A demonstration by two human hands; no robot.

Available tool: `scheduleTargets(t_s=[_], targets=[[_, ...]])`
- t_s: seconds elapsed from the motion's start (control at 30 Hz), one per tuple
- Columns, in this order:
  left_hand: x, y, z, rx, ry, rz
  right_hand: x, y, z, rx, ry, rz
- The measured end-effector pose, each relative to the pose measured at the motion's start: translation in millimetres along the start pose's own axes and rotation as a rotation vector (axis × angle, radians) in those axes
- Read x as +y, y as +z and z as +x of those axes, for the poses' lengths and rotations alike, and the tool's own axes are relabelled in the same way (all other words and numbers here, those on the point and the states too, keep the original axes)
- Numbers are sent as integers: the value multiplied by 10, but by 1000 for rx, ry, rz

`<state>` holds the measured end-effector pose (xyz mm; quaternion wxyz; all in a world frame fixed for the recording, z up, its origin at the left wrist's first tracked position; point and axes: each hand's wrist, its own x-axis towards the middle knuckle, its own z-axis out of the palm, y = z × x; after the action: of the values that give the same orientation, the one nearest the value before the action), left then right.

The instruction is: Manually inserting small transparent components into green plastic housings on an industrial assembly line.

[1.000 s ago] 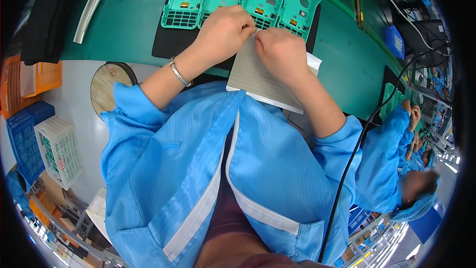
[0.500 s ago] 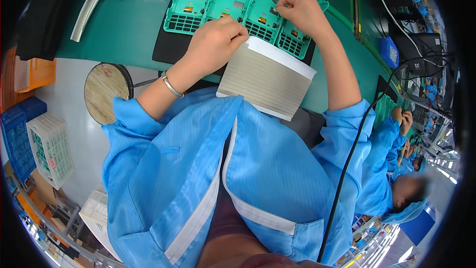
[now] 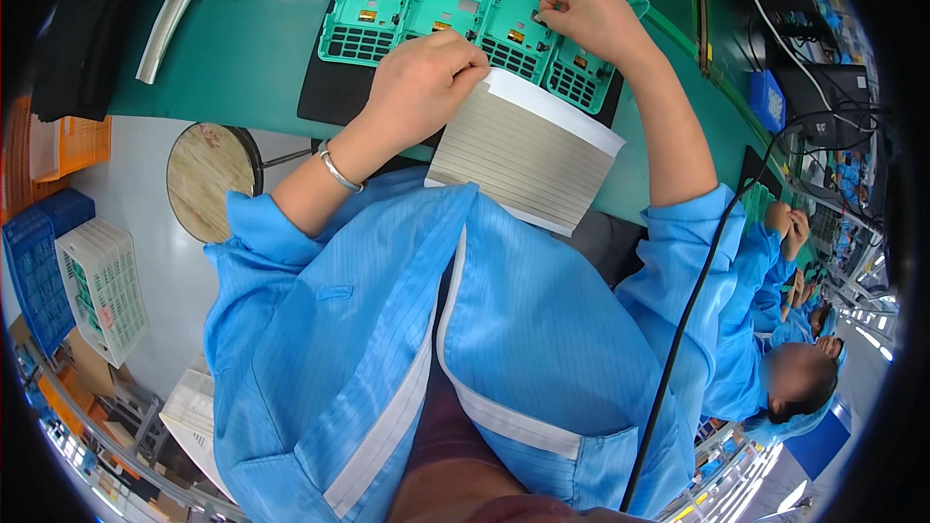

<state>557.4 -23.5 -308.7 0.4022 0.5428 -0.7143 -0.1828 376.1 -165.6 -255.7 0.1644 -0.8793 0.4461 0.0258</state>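
Observation:
My left hand is closed on the upper left corner of a sheet of grey-beige strips with a white border. The sheet slants in front of my chest. Beyond it, several green plastic housings stand side by side, with round holes, grilles and small gold-coloured patches. My right hand is over the housings at the right end, thumb and forefinger pinched together beside the round hole of one. Whatever sits between those fingertips is too small to make out. A bracelet circles my left wrist.
The housings lie on a black mat on the green table. A pale curved strip lies at the left. A round stool and crates stand left below. A black cable hangs at right; a co-worker sits beyond.
My right hand has shifted very slightly right and stays pinched over the housings. My left hand keeps its hold on the sheet. The view has moved a little.

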Motion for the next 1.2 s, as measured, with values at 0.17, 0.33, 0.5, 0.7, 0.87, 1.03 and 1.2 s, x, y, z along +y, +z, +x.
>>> scheduleTargets(t_s=[0.17,0.33,0.5,0.7,0.87,1.03,1.2], targets=[[10,-8,0,-11,-18,2,-7,20,-9,28,-23,-47],[6,-3,-5,-16,-20,-2,-67,47,-41,23,54,-57],[12,-11,-1,-30,-29,-3,-48,99,-92,106,-21,-178],[-3,-17,6,-31,-74,-35,-362,245,-566,282,-173,297],[31,5,27,-23,-150,-25,-624,495,-750,351,-244,135],[37,28,20,-9,-157,-42,-700,622,-712,429,-270,-99],[2,7,4,14,-138,-56,-725,455,-718,302,-244,139]])
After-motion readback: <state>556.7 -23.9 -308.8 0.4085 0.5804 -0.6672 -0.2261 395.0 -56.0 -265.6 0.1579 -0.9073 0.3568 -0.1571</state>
